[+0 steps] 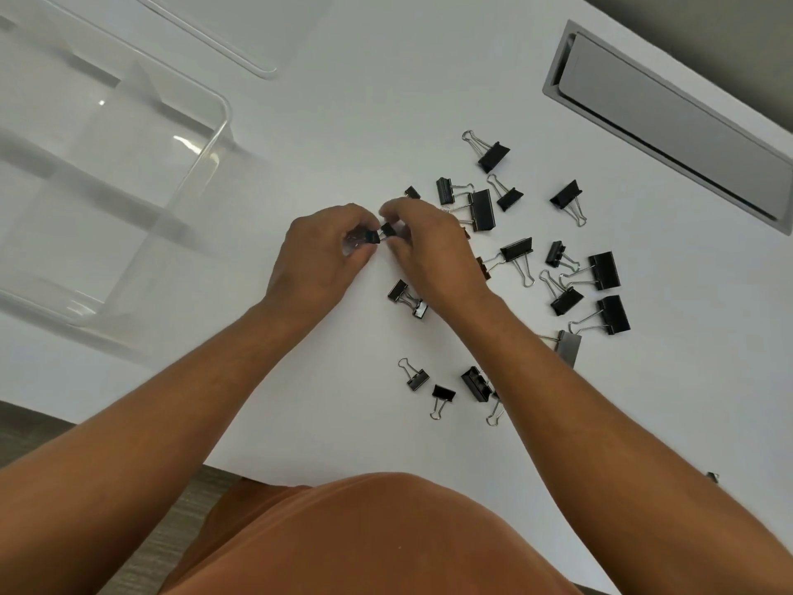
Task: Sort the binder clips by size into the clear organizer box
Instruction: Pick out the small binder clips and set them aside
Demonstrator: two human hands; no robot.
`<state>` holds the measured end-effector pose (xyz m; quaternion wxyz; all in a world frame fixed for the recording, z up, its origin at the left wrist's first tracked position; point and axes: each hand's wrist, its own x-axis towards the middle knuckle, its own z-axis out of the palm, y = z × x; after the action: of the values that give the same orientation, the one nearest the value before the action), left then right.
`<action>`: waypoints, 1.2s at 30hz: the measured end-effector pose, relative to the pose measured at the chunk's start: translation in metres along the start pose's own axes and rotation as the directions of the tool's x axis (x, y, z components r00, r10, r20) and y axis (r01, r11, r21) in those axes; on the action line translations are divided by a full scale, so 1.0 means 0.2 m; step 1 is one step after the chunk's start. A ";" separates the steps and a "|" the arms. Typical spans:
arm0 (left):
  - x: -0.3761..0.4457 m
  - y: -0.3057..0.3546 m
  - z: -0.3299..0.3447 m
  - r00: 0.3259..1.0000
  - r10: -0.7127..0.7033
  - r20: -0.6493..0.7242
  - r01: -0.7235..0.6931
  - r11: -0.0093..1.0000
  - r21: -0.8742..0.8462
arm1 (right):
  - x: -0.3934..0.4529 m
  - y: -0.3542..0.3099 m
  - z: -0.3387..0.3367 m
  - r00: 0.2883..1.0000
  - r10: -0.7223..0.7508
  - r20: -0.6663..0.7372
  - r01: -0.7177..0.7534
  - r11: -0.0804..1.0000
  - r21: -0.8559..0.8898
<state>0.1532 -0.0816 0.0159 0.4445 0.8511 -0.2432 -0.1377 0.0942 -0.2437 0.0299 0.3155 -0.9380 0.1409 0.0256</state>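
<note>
Binder clips: I saw black ones of several sizes scattered over the right half of the white desk [334, 135], from a far one [493, 154] down to a near pair [418, 379].
Clips in hand: two small clips [379, 234] sat between both hands, just above the desk and left of the pile; they looked joined or touching, though I could not tell which.
Left grip: my left hand [319, 251] had its fingers curled, pinching the left clip of that pair.
Right grip: my right hand [425, 246] was clamped the same way on the right clip, fingertips close to the left hand's.
Organizer box: the clear organizer box [214, 135] stood at far left, well apart from the pile; I made out dividers but no clips inside.
Other things: a clear lid [240, 58] lay beyond the box, and a grey cable hatch [669, 122] was set into the far right of the desk.
Step in hand: I judged I was pulling two small clips apart before binning them.
Doing it well: I should hold each by its black body, not its wire handles, ease them apart low over the desk, then drop both into one small-clip compartment.
Risk: a sprung clip could flick away, off the near edge.
</note>
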 end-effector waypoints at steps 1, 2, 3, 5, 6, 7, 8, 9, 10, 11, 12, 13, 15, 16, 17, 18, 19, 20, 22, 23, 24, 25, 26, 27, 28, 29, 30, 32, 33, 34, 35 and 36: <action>0.01 0.00 0.01 1.000 0.009 0.003 -0.009 1.000 0.009 | 0.00 0.00 0.01 1.000 -0.018 -0.010 0.018 1.000 -0.012; 0.02 0.00 0.02 1.000 0.021 0.003 -0.021 1.000 0.017 | 0.00 0.00 0.01 0.999 -0.039 -0.020 0.039 0.999 -0.017; 0.03 -0.01 0.02 0.999 0.034 0.007 -0.034 0.999 0.026 | 0.00 0.00 0.01 0.998 -0.051 -0.028 0.051 0.999 -0.014; 0.04 -0.02 0.02 0.997 0.062 0.041 -0.064 0.997 0.052 | 0.00 0.01 0.00 0.999 -0.016 -0.035 0.016 1.000 0.016; 0.05 -0.03 0.02 0.994 0.084 0.066 -0.089 0.993 0.078 | 0.00 0.01 -0.01 0.999 0.024 -0.036 -0.022 0.998 0.059; 0.05 -0.04 0.02 0.990 0.107 0.087 -0.116 0.987 0.112 | -0.01 0.01 -0.01 0.997 0.072 -0.034 -0.068 0.991 0.118; 0.05 -0.04 0.02 0.987 0.129 0.099 -0.143 0.980 0.141 | -0.01 0.01 -0.02 0.992 0.120 -0.025 -0.113 0.976 0.187; 0.06 -0.05 0.03 0.984 0.146 0.103 -0.161 0.973 0.162 | -0.01 0.01 -0.03 0.986 0.165 -0.006 -0.159 0.955 0.250; 0.06 -0.04 0.03 0.982 0.157 0.103 -0.173 0.969 0.174 | -0.01 0.00 -0.04 0.979 0.200 0.022 -0.198 0.933 0.300; 0.06 -0.04 0.03 0.981 0.162 0.105 -0.179 0.967 0.181 | -0.01 0.00 -0.05 0.974 0.219 0.055 -0.225 0.916 0.333; 0.07 -0.03 0.04 0.980 0.165 0.109 -0.184 0.965 0.188 | 0.00 0.01 -0.06 0.971 0.224 0.086 -0.241 0.904 0.353; 0.07 -0.03 0.05 0.979 0.169 0.114 -0.188 0.962 0.195 | 0.00 0.01 -0.08 0.969 0.223 0.105 -0.246 0.901 0.358; 0.08 -0.02 0.06 0.978 0.169 0.126 -0.192 0.960 0.206 | 0.01 0.03 -0.10 0.976 0.211 0.055 -0.217 0.925 0.312; 0.09 -0.02 0.07 0.979 0.157 0.127 -0.180 0.962 0.204 | 0.02 0.03 -0.11 0.980 0.196 -0.023 -0.184 0.950 0.254; 0.09 -0.02 0.07 0.982 0.138 0.127 -0.161 0.967 0.197 | 0.04 0.04 -0.11 0.980 0.164 -0.117 -0.142 0.974 0.175; 0.10 -0.01 0.07 0.985 0.121 0.124 -0.143 0.972 0.185 | 0.05 0.06 -0.10 0.974 0.110 -0.197 -0.096 0.992 0.080; 0.10 -0.01 0.08 0.987 0.110 0.121 -0.130 0.976 0.175 | 0.06 0.07 -0.09 0.969 0.048 -0.244 -0.054 0.998 -0.019; 0.10 -0.01 0.08 0.988 0.102 0.117 -0.121 0.978 0.169 | 0.08 0.09 -0.08 0.970 -0.006 -0.244 -0.021 0.994 -0.110; 0.10 -0.01 0.07 0.990 0.082 0.114 -0.100 0.981 0.167 | 0.11 0.12 -0.05 0.985 -0.071 -0.155 0.032 0.970 -0.242; 0.11 -0.01 0.07 0.991 0.067 0.118 -0.086 0.983 0.165 | 0.12 0.12 -0.03 0.990 -0.087 -0.108 0.054 0.959 -0.278; 0.11 -0.01 0.07 0.990 0.055 0.126 -0.076 0.984 0.162 | 0.13 0.13 -0.02 0.992 -0.094 -0.081 0.066 0.954 -0.293; 0.11 0.00 0.07 0.989 0.053 0.137 -0.075 0.984 0.163 | 0.14 0.13 -0.01 0.993 -0.094 -0.069 0.070 0.952 -0.299; 0.11 0.01 0.07 0.987 0.061 0.146 -0.085 0.982 0.169 | 0.15 0.14 -0.01 0.994 -0.089 -0.065 0.066 0.952 -0.300; 0.11 0.01 0.07 0.985 0.080 0.152 -0.108 0.977 0.184 | 0.16 0.13 -0.01 0.995 -0.083 -0.058 0.062 0.952 -0.299; 0.11 0.02 0.07 0.982 0.108 0.154 -0.139 0.969 0.205 | 0.16 0.13 -0.01 0.996 -0.077 -0.046 0.060 0.952 -0.300; 0.11 0.03 0.07 0.978 0.137 0.156 -0.170 0.959 0.227 | 0.16 0.12 -0.02 0.997 -0.074 -0.035 0.060 0.952 -0.301; 0.11 0.04 0.07 0.975 0.155 0.156 -0.190 0.952 0.242 | 0.15 0.11 -0.03 0.997 -0.069 -0.027 0.058 0.951 -0.304; 0.10 0.04 0.07 0.977 0.155 0.145 -0.186 0.954 0.234 | 0.12 0.09 -0.05 0.998 -0.061 -0.035 0.049 0.958 -0.283; 0.09 0.04 0.06 0.981 0.143 0.130 -0.168 0.964 0.207 | 0.10 0.07 -0.06 0.996 -0.058 -0.064 0.041 0.970 -0.239; 0.08 0.03 0.05 0.988 0.112 0.102 -0.127 0.980 0.154 | 0.07 0.05 -0.08 0.993 -0.037 -0.113 0.019 0.987 -0.159; 0.07 0.04 0.04 0.996 0.061 0.065 -0.065 0.995 0.072 | 0.03 0.03 -0.09 0.986 0.010 -0.167 -0.017 0.999 -0.038; 0.05 0.05 0.03 1.000 0.002 0.026 -0.002 1.000 -0.027 | -0.02 0.01 -0.10 0.974 0.088 -0.209 -0.068 0.992 0.102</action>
<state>0.1560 -0.0951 0.0203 0.4531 0.8428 -0.2479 -0.1515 0.0897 -0.2568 0.0458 0.3414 -0.9131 0.2118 -0.0695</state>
